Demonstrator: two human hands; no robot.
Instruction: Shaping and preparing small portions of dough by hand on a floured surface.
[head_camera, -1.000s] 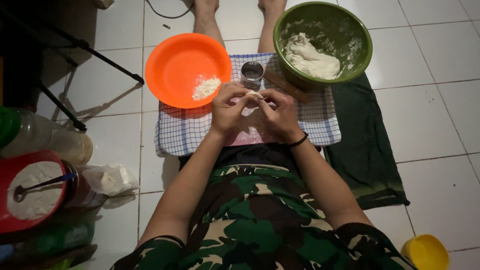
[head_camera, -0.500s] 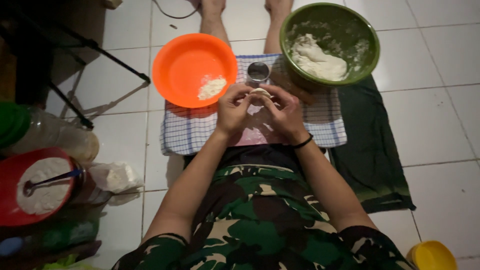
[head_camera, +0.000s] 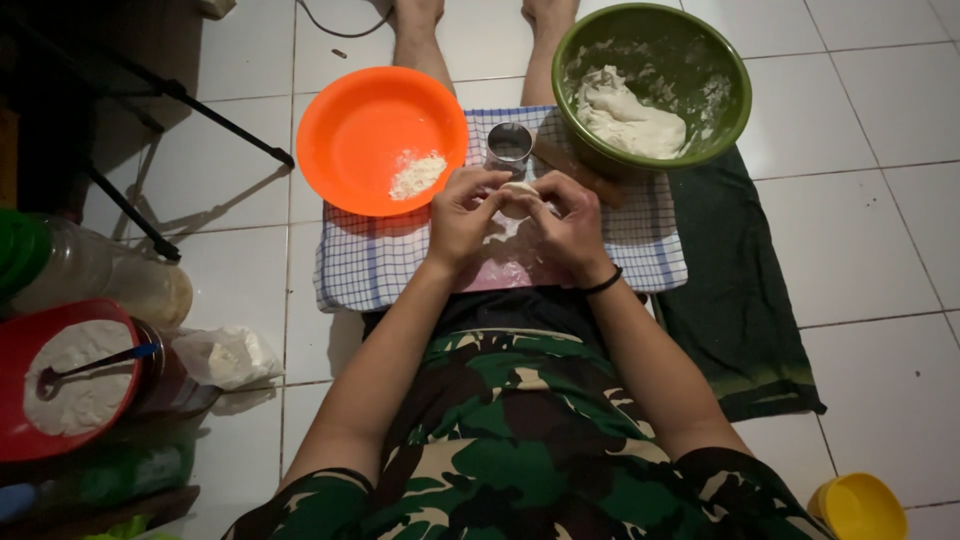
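Pinched between the fingertips of the left hand (head_camera: 462, 212) and the right hand (head_camera: 572, 222), a small piece of pale dough (head_camera: 517, 198) is held just above the blue-checked cloth (head_camera: 370, 268), in front of the small metal cup (head_camera: 509, 146). Both hands are closed on the piece from opposite sides, thumbs and forefingers meeting over it, so most of it is hidden. The dough is judged to be soft, light and somewhat sticky; it would stretch or tear if pulled hard, so it is best taken by its edges with light fingertip pressure and supported from below. An orange plate (head_camera: 345, 130) with a small heap of flour (head_camera: 417, 175) lies touching the cloth on the left, and a green bowl (head_camera: 735, 85) with a larger mass of dough (head_camera: 630, 118) rests at the cloth's far right corner. A red bowl of flour (head_camera: 25, 430) with a spoon (head_camera: 95, 365) stands well apart at the left, and a yellow cup (head_camera: 858, 506) at the lower right. Compared with the earlier frames, the hands are kept in nearly the same place over the cloth, with the fingers drawn slightly closer around the piece; the plate, bowl and cup are unmoved.
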